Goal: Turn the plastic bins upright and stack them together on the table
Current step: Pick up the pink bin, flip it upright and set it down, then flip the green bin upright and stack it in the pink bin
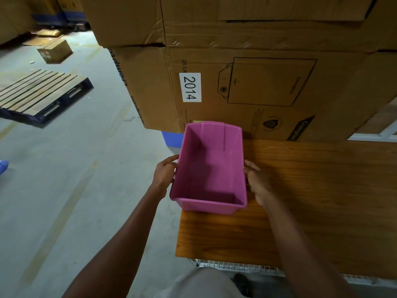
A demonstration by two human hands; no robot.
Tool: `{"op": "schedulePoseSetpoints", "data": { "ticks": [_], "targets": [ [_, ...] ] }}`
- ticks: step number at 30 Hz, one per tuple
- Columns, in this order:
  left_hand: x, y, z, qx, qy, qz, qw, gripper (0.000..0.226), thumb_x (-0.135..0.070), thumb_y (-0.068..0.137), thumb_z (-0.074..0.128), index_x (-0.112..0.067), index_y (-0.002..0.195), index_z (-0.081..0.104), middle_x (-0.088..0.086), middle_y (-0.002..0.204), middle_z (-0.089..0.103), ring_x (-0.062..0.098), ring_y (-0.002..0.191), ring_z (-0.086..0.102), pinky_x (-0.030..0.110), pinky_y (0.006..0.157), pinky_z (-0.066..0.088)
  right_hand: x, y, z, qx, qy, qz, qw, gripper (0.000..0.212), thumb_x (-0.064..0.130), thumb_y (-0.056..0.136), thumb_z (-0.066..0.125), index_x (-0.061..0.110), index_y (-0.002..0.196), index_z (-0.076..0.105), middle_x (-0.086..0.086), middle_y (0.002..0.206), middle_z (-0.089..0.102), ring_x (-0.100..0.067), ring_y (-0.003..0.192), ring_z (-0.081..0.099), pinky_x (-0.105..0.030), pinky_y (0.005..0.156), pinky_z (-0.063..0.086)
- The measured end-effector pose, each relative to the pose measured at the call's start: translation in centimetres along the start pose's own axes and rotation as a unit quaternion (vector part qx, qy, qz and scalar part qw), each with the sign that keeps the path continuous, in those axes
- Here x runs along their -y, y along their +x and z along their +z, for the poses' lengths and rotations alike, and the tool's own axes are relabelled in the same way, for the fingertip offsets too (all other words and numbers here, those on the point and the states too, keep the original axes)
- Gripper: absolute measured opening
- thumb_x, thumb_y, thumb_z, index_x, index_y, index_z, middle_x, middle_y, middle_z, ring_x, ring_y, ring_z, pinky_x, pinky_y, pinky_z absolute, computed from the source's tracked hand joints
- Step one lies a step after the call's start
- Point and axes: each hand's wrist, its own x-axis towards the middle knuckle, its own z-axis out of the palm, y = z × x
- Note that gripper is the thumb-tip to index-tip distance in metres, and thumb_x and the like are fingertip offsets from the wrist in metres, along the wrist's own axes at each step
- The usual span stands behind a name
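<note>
A pink plastic bin (209, 168) stands upright with its open side up, at the left edge of the wooden table (311, 190). My left hand (165, 173) grips its left rim and my right hand (256, 179) grips its right rim. The bin is empty inside. A blue plastic thing (171, 139), maybe another bin, shows partly behind the pink bin's far left corner, below the cardboard box.
Large cardboard boxes (257, 82) are stacked at the table's far side, one with a "2014" label (190, 87). A wooden pallet (40, 93) and a small carton (54, 50) lie on the concrete floor to the left. A wire rack (236, 265) sits under the table's near edge.
</note>
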Motion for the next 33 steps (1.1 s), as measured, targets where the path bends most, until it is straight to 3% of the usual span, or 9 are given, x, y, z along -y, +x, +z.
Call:
{"op": "schedulePoseSetpoints", "data": {
  "ticks": [8, 12, 14, 18, 22, 24, 28, 30, 33],
  "targets": [
    [0.1, -0.2, -0.2, 0.002, -0.005, 0.010, 1.000, 0.053, -0.004, 0.098, 0.039, -0.025, 0.138, 0.066, 0.010, 0.131, 0.070, 0.036, 0.112, 0.067, 0.054, 0.091, 0.061, -0.4, -0.1, 0.1, -0.017, -0.019, -0.004, 1.000, 0.046, 0.029, 0.107, 0.053, 0.027, 0.153, 0.053, -0.005, 0.152, 0.058, -0.028, 0.135, 0.055, -0.041, 0.096, 0.044],
    [0.3, -0.4, -0.4, -0.004, 0.003, 0.026, 1.000, 0.044, -0.014, 0.100, 0.049, -0.023, 0.140, 0.065, 0.007, 0.138, 0.067, 0.028, 0.112, 0.066, 0.041, 0.081, 0.059, -0.9, -0.6, -0.4, -0.032, -0.045, -0.028, 0.998, 0.045, 0.033, 0.106, 0.054, 0.027, 0.151, 0.054, -0.004, 0.153, 0.056, -0.027, 0.136, 0.055, -0.047, 0.106, 0.047],
    [0.5, -0.8, -0.3, -0.044, 0.035, 0.073, 0.996, 0.043, -0.019, 0.101, 0.052, -0.021, 0.142, 0.062, 0.006, 0.139, 0.064, 0.021, 0.109, 0.062, 0.036, 0.084, 0.054, -1.3, -1.1, -1.0, -0.047, -0.051, -0.041, 0.997, 0.043, 0.032, 0.106, 0.055, 0.027, 0.149, 0.056, -0.005, 0.150, 0.059, -0.027, 0.132, 0.058, -0.046, 0.106, 0.050],
    [-0.2, -2.3, 0.6, -0.109, 0.053, 0.187, 0.975, 0.030, -0.025, 0.102, 0.055, -0.022, 0.131, 0.066, 0.002, 0.130, 0.062, 0.018, 0.109, 0.063, 0.038, 0.094, 0.055, -2.4, -2.9, -2.8, -0.076, -0.034, -0.054, 0.995, 0.042, 0.029, 0.106, 0.057, 0.027, 0.148, 0.058, -0.002, 0.142, 0.063, -0.025, 0.116, 0.065, -0.039, 0.092, 0.054],
    [-1.6, -4.6, 2.9, -0.073, 0.050, 0.286, 0.954, 0.023, -0.022, 0.103, 0.056, -0.026, 0.122, 0.069, -0.003, 0.119, 0.064, 0.007, 0.100, 0.062, 0.028, 0.089, 0.052, -3.8, -5.4, -5.7, -0.109, 0.016, -0.061, 0.992, 0.032, 0.028, 0.104, 0.059, 0.029, 0.135, 0.068, -0.001, 0.137, 0.068, -0.020, 0.102, 0.067, -0.027, 0.070, 0.048],
    [-2.0, -6.0, 4.7, -0.040, 0.048, 0.313, 0.948, 0.022, -0.023, 0.104, 0.056, -0.025, 0.121, 0.069, -0.007, 0.119, 0.064, -0.001, 0.103, 0.060, 0.023, 0.088, 0.049, -4.5, -7.0, -7.6, -0.118, 0.034, -0.060, 0.991, 0.029, 0.026, 0.106, 0.056, 0.028, 0.132, 0.070, 0.003, 0.131, 0.070, -0.018, 0.099, 0.067, -0.028, 0.071, 0.047],
    [-1.9, -9.3, 9.8, 0.051, 0.048, 0.318, 0.945, 0.017, -0.024, 0.105, 0.056, -0.022, 0.119, 0.066, -0.003, 0.123, 0.066, 0.013, 0.106, 0.064, 0.030, 0.087, 0.053, -6.5, -9.8, -12.0, -0.136, 0.066, -0.051, 0.987, 0.023, 0.023, 0.107, 0.056, 0.029, 0.122, 0.071, 0.003, 0.121, 0.071, -0.017, 0.093, 0.067, -0.029, 0.072, 0.050],
    [-1.7, -11.2, 13.0, 0.105, 0.054, 0.317, 0.941, 0.022, -0.022, 0.106, 0.055, -0.021, 0.124, 0.067, -0.004, 0.124, 0.066, 0.010, 0.107, 0.063, 0.027, 0.085, 0.051, -8.1, -10.9, -14.7, -0.157, 0.073, -0.044, 0.984, 0.022, 0.023, 0.107, 0.055, 0.026, 0.124, 0.070, 0.002, 0.116, 0.073, -0.017, 0.091, 0.067, -0.028, 0.072, 0.052],
    [-1.0, -14.1, 18.3, 0.179, 0.050, 0.299, 0.936, 0.023, -0.018, 0.105, 0.057, -0.022, 0.123, 0.071, 0.001, 0.112, 0.071, 0.003, 0.094, 0.061, 0.029, 0.080, 0.049, -10.6, -12.4, -19.3, -0.188, 0.083, -0.029, 0.978, 0.023, 0.023, 0.107, 0.055, 0.022, 0.124, 0.071, 0.000, 0.112, 0.073, -0.016, 0.087, 0.066, -0.028, 0.070, 0.052]
  ]
}}
